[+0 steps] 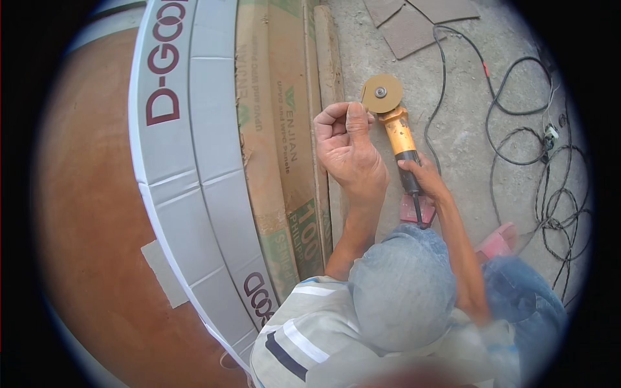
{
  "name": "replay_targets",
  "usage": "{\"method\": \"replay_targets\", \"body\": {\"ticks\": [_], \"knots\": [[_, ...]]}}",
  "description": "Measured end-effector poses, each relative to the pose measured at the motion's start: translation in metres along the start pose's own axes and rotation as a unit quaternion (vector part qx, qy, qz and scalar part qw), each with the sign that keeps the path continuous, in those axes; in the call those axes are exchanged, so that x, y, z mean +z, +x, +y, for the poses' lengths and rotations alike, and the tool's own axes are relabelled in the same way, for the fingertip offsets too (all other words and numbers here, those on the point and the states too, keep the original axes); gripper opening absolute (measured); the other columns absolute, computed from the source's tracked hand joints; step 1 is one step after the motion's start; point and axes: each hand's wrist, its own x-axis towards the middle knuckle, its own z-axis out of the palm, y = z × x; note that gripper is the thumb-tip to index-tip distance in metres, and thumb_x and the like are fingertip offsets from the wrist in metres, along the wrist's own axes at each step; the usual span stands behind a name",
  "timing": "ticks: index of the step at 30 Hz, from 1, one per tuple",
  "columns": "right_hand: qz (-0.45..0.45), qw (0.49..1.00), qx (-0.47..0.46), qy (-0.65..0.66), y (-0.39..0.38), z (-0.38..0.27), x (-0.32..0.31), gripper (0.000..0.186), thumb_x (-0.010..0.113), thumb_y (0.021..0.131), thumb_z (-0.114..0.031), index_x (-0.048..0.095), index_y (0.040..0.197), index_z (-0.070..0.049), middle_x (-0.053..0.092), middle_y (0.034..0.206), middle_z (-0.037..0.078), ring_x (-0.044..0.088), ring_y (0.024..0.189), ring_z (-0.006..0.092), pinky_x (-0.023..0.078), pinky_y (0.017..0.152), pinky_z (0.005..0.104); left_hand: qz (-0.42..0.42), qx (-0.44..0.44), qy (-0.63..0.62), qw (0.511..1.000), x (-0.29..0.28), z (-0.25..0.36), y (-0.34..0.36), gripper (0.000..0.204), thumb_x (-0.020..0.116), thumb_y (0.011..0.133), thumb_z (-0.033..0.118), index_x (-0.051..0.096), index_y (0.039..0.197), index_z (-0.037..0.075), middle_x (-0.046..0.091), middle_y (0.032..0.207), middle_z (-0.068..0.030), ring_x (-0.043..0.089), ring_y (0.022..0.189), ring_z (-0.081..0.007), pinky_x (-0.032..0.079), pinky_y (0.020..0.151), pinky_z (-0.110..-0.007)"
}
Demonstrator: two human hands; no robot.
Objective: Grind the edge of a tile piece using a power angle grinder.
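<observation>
An angle grinder (398, 134) with a yellow head and a black handle points away from me, its round tan disc (389, 102) facing up. My right hand (424, 176) is wrapped round the black rear handle. My left hand (349, 145) is turned palm up beside the disc, just to its left. Its fingers are curled in and the thumb presses against them close to the disc's edge. Whatever the left fingertips pinch, if anything, is too small to make out. The grinder's black cord (419, 210) runs back toward my knee.
Long cardboard cartons (284, 129) and a white wrapped carton (213, 155) lie along the left, next to a brown surface (90, 194). Black cables (550, 213) lie coiled on the concrete at right. Flat tile pieces (407, 29) lie at the far side. Pink slippers (498, 240) are on my feet.
</observation>
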Motion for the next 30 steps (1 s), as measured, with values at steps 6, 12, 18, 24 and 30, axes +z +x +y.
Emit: {"method": "replay_targets", "body": {"ticks": [6,12,18,24,30], "knots": [[-0.023,0.998,-0.029,0.052,0.007,0.022,-0.016,0.042,0.07,0.078,-0.029,0.054,0.107,-0.003,0.053,0.077,0.002,0.052,0.06,0.0123,0.044,0.05,0.0276,-0.004,0.143,0.179,0.973,-0.031,0.092,0.047,0.012,0.063,0.092,0.006,0.056,0.1,0.0,0.059,0.087,-0.0038,0.055,0.081,-0.008,0.046,0.075,-0.021],[-0.065,0.996,0.005,0.057,-0.008,0.001,-0.008,0.039,0.071,0.076,-0.027,0.054,0.103,-0.005,0.05,0.073,0.002,0.05,0.056,0.0128,0.044,0.048,0.0275,0.091,0.276,0.437,0.851,-0.084,0.256,0.084,0.014,0.066,0.089,0.005,0.059,0.099,-0.002,0.062,0.088,-0.0064,0.058,0.08,-0.011,0.049,0.074,-0.024],[-0.046,0.998,-0.003,0.045,-0.008,-0.005,-0.01,0.041,0.072,0.075,-0.027,0.054,0.103,-0.004,0.05,0.073,0.001,0.049,0.055,0.0127,0.04,0.05,0.0275,0.076,0.183,0.586,0.786,-0.127,0.277,0.108,0.015,0.062,0.087,0.002,0.06,0.101,-0.001,0.066,0.091,-0.0132,0.063,0.081,-0.0222,0.051,0.076,-0.031],[-0.045,0.997,-0.007,0.059,-0.007,-0.001,-0.017,0.04,0.072,0.075,-0.027,0.055,0.102,-0.004,0.05,0.072,0.001,0.048,0.055,0.0118,0.039,0.05,0.0268,-0.172,0.299,0.806,0.481,-0.099,0.321,0.161,0.017,0.046,0.086,-0.009,0.05,0.099,0.002,0.062,0.087,-0.0186,0.06,0.086,-0.0355,0.049,0.076,-0.042],[-0.041,0.996,-0.009,0.076,-0.004,0.005,-0.022,0.039,0.072,0.075,-0.027,0.055,0.102,-0.004,0.05,0.072,0.0,0.047,0.054,0.0118,0.039,0.05,0.027,-0.26,0.251,0.831,0.423,-0.1,0.289,0.191,0.03,0.044,0.085,-0.014,0.044,0.106,0.007,0.06,0.089,-0.0188,0.058,0.089,-0.0372,0.046,0.076,-0.046]]}}
